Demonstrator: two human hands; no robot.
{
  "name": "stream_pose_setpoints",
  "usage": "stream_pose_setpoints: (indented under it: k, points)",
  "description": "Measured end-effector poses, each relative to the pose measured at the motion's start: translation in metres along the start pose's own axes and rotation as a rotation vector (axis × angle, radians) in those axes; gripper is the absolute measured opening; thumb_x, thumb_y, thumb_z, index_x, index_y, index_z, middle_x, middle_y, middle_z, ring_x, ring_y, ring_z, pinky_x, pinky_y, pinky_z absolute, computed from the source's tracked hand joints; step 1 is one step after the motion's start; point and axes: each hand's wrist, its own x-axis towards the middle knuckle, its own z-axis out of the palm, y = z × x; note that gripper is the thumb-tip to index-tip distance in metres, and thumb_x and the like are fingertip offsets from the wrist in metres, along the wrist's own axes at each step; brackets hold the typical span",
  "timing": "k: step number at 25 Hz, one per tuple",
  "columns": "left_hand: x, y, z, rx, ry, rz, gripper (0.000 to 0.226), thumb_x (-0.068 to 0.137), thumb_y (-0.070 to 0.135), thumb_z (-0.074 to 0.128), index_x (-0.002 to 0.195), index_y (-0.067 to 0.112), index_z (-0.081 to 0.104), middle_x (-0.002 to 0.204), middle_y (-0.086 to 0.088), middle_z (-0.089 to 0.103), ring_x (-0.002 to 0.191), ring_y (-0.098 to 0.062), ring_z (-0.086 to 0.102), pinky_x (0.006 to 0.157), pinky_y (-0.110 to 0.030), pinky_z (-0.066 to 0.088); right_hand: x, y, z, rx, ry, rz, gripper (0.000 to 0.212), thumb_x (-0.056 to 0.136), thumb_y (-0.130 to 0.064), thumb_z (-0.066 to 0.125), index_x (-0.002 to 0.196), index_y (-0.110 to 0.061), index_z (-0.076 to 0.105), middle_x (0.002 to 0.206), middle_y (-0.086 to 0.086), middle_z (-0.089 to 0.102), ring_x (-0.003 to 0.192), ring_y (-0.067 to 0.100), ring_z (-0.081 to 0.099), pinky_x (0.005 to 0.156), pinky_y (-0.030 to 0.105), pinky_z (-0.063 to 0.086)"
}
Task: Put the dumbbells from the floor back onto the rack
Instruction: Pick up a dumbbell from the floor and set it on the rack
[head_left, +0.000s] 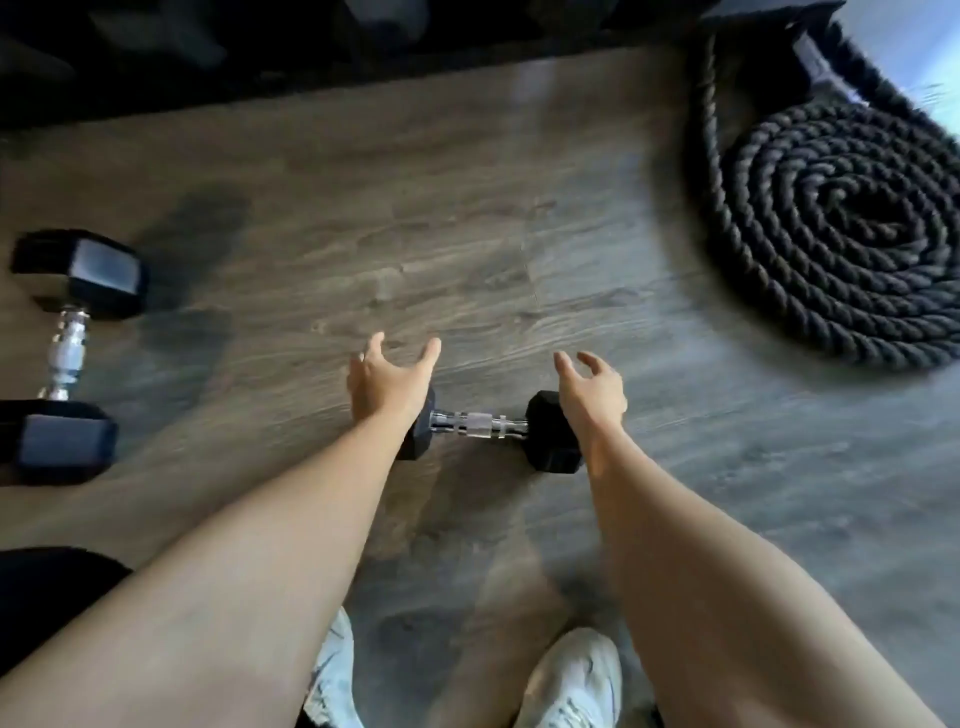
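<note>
A small black hex dumbbell (480, 425) with a chrome handle lies crosswise on the wood floor in front of my feet. My left hand (388, 382) hovers over its left head with fingers spread and holds nothing. My right hand (592, 389) hovers over its right head, fingers apart and empty too. A larger black hex dumbbell (67, 353) lies on the floor at the far left, its handle pointing away from me. The dark rack base (260, 52) runs along the top of the view, blurred and in shadow.
A thick black battle rope (841, 234) lies coiled on the floor at the right, its tail running up toward a black anchor. My white shoes (571, 680) stand at the bottom. Bare wood floor (467, 234) stretches between the small dumbbell and the rack.
</note>
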Motion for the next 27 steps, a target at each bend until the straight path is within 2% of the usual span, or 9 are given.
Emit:
stream_pose_setpoints:
  k: [5,9,12,14,18,20,23,25,27]
  points:
    - [0.031,-0.04,0.033,0.091,0.032,-0.158,0.101,0.063,0.07,0.074,0.145,0.021,0.04,0.148,-0.01,0.043,0.133,-0.033,0.043,0.107,-0.047,0.036,0.031,0.039,0.026,-0.016,0.057,0.085,0.055,0.084,-0.05,0.064,0.13,-0.021,0.059,0.136,0.01,0.058,0.124,0.033,0.051,0.1,0.04,0.042]
    - [0.038,-0.042,0.03,0.114,-0.016,-0.303,0.102,0.053,0.067,0.081,0.132,0.011,0.05,0.136,-0.014,0.055,0.119,-0.036,0.055,0.096,-0.044,0.045,0.024,0.046,0.026,0.113,0.056,0.282,0.055,0.066,-0.055,0.07,0.106,-0.018,0.067,0.112,0.009,0.066,0.09,0.029,0.057,0.078,0.031,0.044]
    - [0.046,-0.04,0.028,0.011,-0.136,-0.452,0.09,0.049,0.057,0.088,0.118,0.009,0.054,0.131,-0.014,0.056,0.104,-0.033,0.058,0.087,-0.045,0.045,0.025,0.047,0.028,0.169,0.046,0.404,0.066,0.055,-0.059,0.073,0.104,-0.016,0.063,0.101,0.009,0.06,0.091,0.029,0.056,0.087,0.036,0.05]
    - [0.05,-0.041,0.028,-0.032,-0.187,-0.503,0.095,0.042,0.051,0.089,0.119,0.008,0.055,0.123,-0.013,0.059,0.098,-0.031,0.06,0.084,-0.045,0.047,0.03,0.048,0.031,0.202,0.053,0.431,0.063,0.053,-0.057,0.074,0.097,-0.015,0.058,0.097,0.008,0.057,0.09,0.03,0.056,0.09,0.041,0.052]
    - [0.044,-0.029,0.02,-0.079,-0.181,-0.495,0.084,0.035,0.045,0.085,0.105,0.01,0.056,0.094,-0.01,0.064,0.071,-0.02,0.06,0.061,-0.032,0.046,0.027,0.041,0.026,0.234,0.076,0.448,0.055,0.052,-0.052,0.076,0.083,-0.013,0.051,0.082,0.006,0.054,0.07,0.027,0.054,0.078,0.036,0.051]
    - [0.033,-0.008,-0.002,-0.122,-0.17,-0.489,0.074,0.036,0.043,0.085,0.096,0.01,0.055,0.088,-0.008,0.063,0.069,-0.019,0.059,0.058,-0.03,0.044,0.012,0.014,0.008,0.249,0.093,0.434,0.049,0.049,-0.049,0.076,0.071,-0.015,0.049,0.071,0.003,0.052,0.059,0.02,0.051,0.071,0.032,0.049]
    - [0.011,0.058,-0.06,-0.177,-0.163,-0.481,0.073,0.038,0.049,0.083,0.094,0.01,0.056,0.095,-0.003,0.062,0.076,-0.019,0.059,0.068,-0.032,0.044,-0.021,-0.065,-0.039,0.289,0.118,0.384,0.048,0.046,-0.049,0.076,0.065,-0.017,0.045,0.065,0.001,0.048,0.053,0.017,0.048,0.054,0.025,0.041]
    - [-0.014,0.128,-0.12,-0.194,-0.173,-0.436,0.061,0.042,0.05,0.082,0.082,0.013,0.053,0.091,-0.002,0.061,0.065,-0.014,0.052,0.062,-0.028,0.04,-0.059,-0.14,-0.086,0.303,0.125,0.344,0.047,0.046,-0.051,0.074,0.066,-0.016,0.049,0.064,0.0,0.05,0.053,0.015,0.048,0.047,0.023,0.032]
    - [-0.043,0.213,-0.194,-0.258,-0.119,-0.364,0.057,0.038,0.046,0.084,0.076,0.016,0.054,0.082,0.001,0.061,0.06,-0.011,0.05,0.058,-0.025,0.04,-0.105,-0.224,-0.141,0.347,0.142,0.285,0.042,0.048,-0.05,0.073,0.062,-0.016,0.052,0.063,-0.001,0.053,0.054,0.015,0.05,0.045,0.023,0.03]
